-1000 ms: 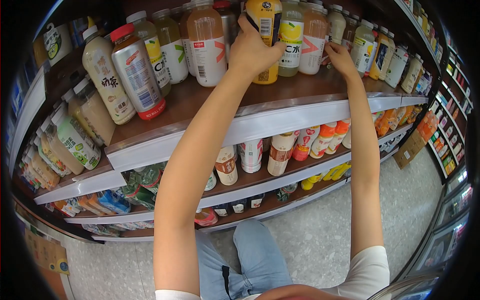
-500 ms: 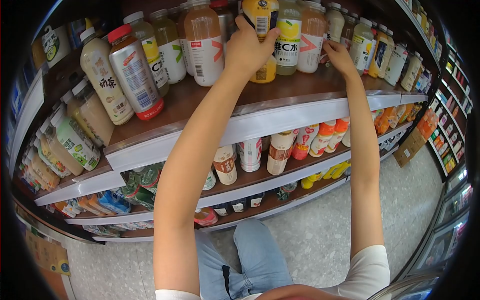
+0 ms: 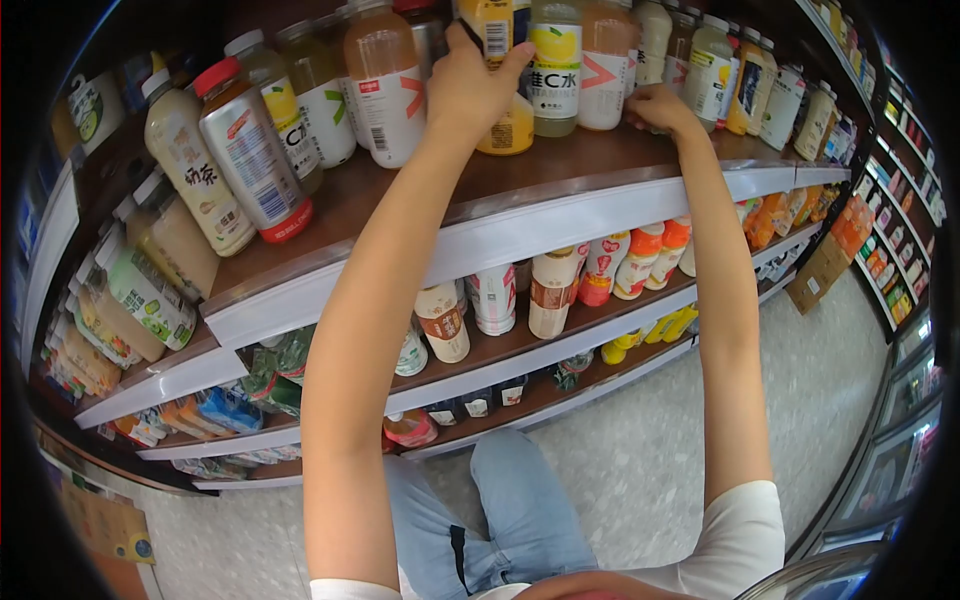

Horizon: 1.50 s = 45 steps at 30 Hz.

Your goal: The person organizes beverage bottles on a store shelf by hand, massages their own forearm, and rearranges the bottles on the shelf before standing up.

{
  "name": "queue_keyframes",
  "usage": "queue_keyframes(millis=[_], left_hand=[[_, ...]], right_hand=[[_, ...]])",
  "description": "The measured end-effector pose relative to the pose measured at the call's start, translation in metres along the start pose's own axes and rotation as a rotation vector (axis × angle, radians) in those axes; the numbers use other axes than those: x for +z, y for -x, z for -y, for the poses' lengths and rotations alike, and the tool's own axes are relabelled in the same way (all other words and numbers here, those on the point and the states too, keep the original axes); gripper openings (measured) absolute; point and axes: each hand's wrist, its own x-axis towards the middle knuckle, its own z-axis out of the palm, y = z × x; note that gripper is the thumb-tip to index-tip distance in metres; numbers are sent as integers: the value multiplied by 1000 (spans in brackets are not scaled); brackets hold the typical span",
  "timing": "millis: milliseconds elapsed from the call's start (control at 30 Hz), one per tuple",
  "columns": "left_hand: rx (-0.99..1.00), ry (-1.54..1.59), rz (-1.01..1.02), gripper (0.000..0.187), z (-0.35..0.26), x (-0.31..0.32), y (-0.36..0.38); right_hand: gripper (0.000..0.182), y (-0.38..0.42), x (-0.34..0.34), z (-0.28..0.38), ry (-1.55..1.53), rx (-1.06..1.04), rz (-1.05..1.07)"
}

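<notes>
Left hand [image 3: 468,88] closed around the lower body of a yellow juice bottle [image 3: 500,70], fingers wrapped over the barcode side, thumb to the right, bottle tilted and lifted slightly at the front of the top shelf [image 3: 560,215]. Right hand [image 3: 660,108] curled at the foot of an orange drink bottle [image 3: 607,70], fingertips against its base; whether actually gripping or only touching cannot be told. Both arms raised high and nearly straight, left forearm angled inward, right forearm close to vertical, wrists bent forward over the shelf lip. Yellow juice bottle judged full, hence moderately heavy for one hand; plastic wall likely stiff enough when sealed, label film smooth and possibly slick. Best hold judged at mid-body or the waist below the shoulder, not at the cap. Just right of it, touching or nearly so, a clear lemon-label bottle [image 3: 555,65]; to the left, a peach drink bottle [image 3: 385,85] and a red-capped can-shaped bottle [image 3: 250,150], tilted by lens distortion. Lower shelves stocked with small milk-tea cups [image 3: 445,322] and pouches. Below, knees in blue jeans [image 3: 520,520] over a speckled floor [image 3: 660,440].
</notes>
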Motion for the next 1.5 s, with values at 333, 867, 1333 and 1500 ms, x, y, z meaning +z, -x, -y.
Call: queue_keyframes(millis=[333, 867, 1333, 1500], left_hand=[[463, -327, -309, 104, -9, 5, 2], [787, -694, 15, 72, -43, 16, 18], [772, -804, 147, 48, -34, 16, 14], [750, -780, 151, 48, -34, 17, 15]], right_hand=[[19, 15, 6, 16, -164, -228, 56], [41, -32, -3, 7, 152, -59, -1073], [50, -4, -14, 19, 67, 66, -845], [82, 56, -28, 34, 214, 2, -756]])
